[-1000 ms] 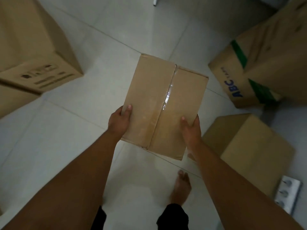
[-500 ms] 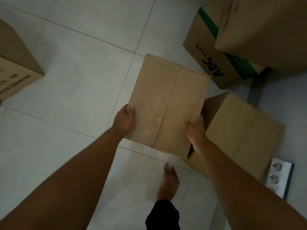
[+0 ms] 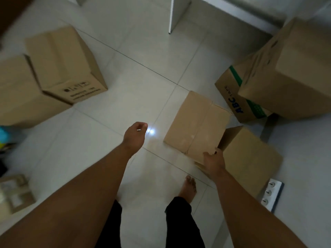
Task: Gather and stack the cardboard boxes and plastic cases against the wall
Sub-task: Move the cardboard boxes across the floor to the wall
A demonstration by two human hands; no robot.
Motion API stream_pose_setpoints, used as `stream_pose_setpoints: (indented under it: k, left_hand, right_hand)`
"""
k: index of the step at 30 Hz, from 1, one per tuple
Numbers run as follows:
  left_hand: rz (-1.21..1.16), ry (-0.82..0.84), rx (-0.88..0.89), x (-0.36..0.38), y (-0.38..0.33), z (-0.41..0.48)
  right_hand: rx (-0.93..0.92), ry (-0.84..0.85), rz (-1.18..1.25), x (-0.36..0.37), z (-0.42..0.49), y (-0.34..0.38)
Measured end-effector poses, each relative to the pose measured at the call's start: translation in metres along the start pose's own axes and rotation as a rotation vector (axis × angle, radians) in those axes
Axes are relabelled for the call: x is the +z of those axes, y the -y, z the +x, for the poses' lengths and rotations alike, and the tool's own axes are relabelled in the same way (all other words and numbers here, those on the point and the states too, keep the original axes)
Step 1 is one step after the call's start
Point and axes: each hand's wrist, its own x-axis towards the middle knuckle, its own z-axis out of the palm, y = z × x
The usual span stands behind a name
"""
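The plain cardboard box [image 3: 197,122] sits low on the right side of the floor [image 3: 125,83]. Its far corner is close to the "ABC Tape" box [image 3: 234,99] and its right edge is against a second plain box [image 3: 250,158], which lies next to what looks like the wall [image 3: 308,158]. A large carton [image 3: 295,74] rests on top of the tape box. This right-hand cluster appears to be the gathering spot, and it is still a loose group rather than a tidy stack.

The right hand [image 3: 214,162] is at the plain box's near corner. Its fingers [image 3: 206,154] look spread rather than curled round anything. The left hand [image 3: 135,136] hangs over bare tile with its fingers loosely bent and holding nothing.

Much work seems to remain. Two big cartons, one printed [image 3: 66,65] and one plain [image 3: 16,93], stand well apart at the floor's left edge. No plastic case can be picked out with any certainty.

Several things are hard to read. It is not clear whether the plain box is flat on the tile or tipped against its neighbour, or whether the right hand actually touches it. A teal object [image 3: 3,133] is cut off at the left edge, and the small items [image 3: 16,192] at the lower left are too blurred to name. A power strip [image 3: 271,195] lies near the wall, and a bright glare spot marks the tile by the left hand.
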Motion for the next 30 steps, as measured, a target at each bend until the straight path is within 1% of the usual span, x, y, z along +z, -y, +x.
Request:
stream_pose_setpoints:
  k: [3, 5, 10, 12, 15, 17, 19, 22, 26, 30]
  left_hand:
    - [-0.001, -0.036, -0.008, -0.09, -0.01, -0.062]
    - [-0.016, -0.065, -0.017, -0.152, -0.013, -0.098]
    - [-0.051, -0.205, -0.004, -0.305, -0.005, -0.16]
    - [-0.073, -0.247, 0.007, -0.359, 0.005, -0.173]
    - [-0.045, -0.299, 0.02, -0.431, 0.029, -0.184]
    - [-0.029, -0.319, 0.027, -0.466, 0.04, -0.188]
    - [-0.037, -0.373, 0.03, -0.502, 0.051, -0.194]
    - [-0.069, -0.429, 0.031, -0.539, 0.065, -0.2]
    - [-0.102, -0.441, 0.035, -0.571, 0.073, -0.197]
    - [-0.146, -0.448, 0.056, -0.588, 0.069, -0.187]
  right_hand:
    - [-0.063, 0.096, -0.076, -0.001, -0.086, 0.029]
    - [-0.126, 0.125, -0.126, 0.003, -0.142, 0.052]
    - [-0.254, 0.109, -0.198, 0.038, -0.253, 0.113]
    - [-0.326, 0.106, -0.201, 0.06, -0.289, 0.14]
    - [-0.445, 0.103, -0.159, 0.095, -0.34, 0.179]
    - [-0.484, 0.11, -0.13, 0.116, -0.365, 0.2]
    - [-0.508, 0.131, -0.117, 0.142, -0.392, 0.217]
    - [-0.558, 0.172, -0.128, 0.176, -0.421, 0.235]
    - [-0.609, 0.201, -0.152, 0.203, -0.443, 0.263]
    - [-0.619, 0.223, -0.163, 0.219, -0.447, 0.293]
